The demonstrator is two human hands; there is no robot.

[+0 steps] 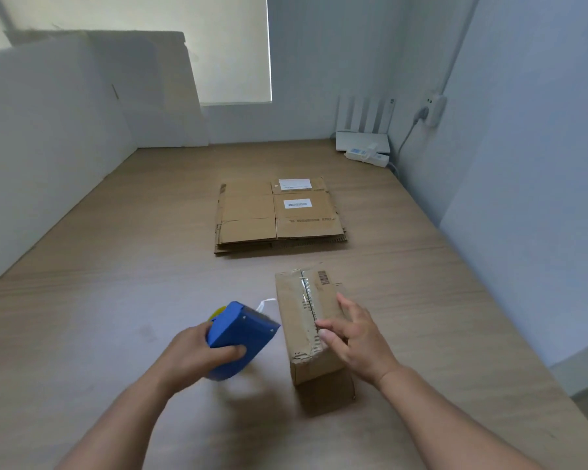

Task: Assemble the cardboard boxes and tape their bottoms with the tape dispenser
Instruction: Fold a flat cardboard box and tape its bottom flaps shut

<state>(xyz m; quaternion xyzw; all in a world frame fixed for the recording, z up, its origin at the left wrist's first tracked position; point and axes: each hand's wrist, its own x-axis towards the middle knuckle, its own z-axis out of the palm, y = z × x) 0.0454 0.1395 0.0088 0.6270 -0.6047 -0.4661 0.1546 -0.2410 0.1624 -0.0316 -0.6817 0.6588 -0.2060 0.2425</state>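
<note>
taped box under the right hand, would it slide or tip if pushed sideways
Probably slides: the box sits flat on a smooth table. Thin cardboard, so likely light. Its crumpled near edge suggests walls that dent if the right hand presses.

Bare table (116, 300) lies open across the near left and in a band between the box (296, 307) and the flat cardboard stack (279, 215) farther back. Passage narrows at near centre: the dispenser (241, 330), gripped in the left hand (197, 354), hangs just left of the box, and the right hand (357, 340) rests on its top. White boards (48, 147) wall the left and far-left edges; a router (362, 139) and power strip (367, 157) occupy the far right corner.
</note>
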